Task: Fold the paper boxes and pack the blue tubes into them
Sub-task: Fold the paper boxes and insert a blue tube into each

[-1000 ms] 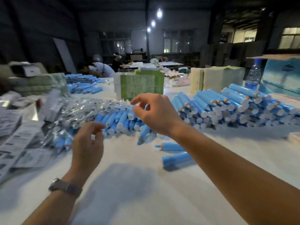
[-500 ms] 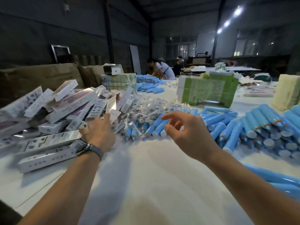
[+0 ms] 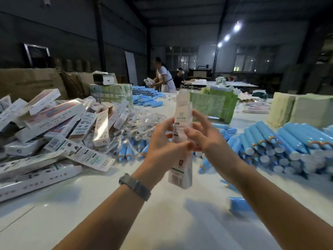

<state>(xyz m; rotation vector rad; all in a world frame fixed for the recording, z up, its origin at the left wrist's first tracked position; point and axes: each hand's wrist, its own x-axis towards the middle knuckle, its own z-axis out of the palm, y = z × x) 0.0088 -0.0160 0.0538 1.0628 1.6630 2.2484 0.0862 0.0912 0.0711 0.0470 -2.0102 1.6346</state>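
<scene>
Both hands hold one upright paper box (image 3: 181, 130) above the tabletop (image 3: 162, 213): left hand (image 3: 163, 141) fingers gripping it, right hand (image 3: 201, 136) fingers pinching it.

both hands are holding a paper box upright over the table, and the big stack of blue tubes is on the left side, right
Not quite. In the head view both hands do hold the paper box upright over the table, but the big stack of blue tubes is on the right.

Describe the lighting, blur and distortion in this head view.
Head view: dim hall lit by bright ceiling lamps that bloom; wide-angle bending tilts walls and pillars; the paper box held between left hand and right hand is slightly motion-blurred; arms cast soft shadows on the white table.
</scene>
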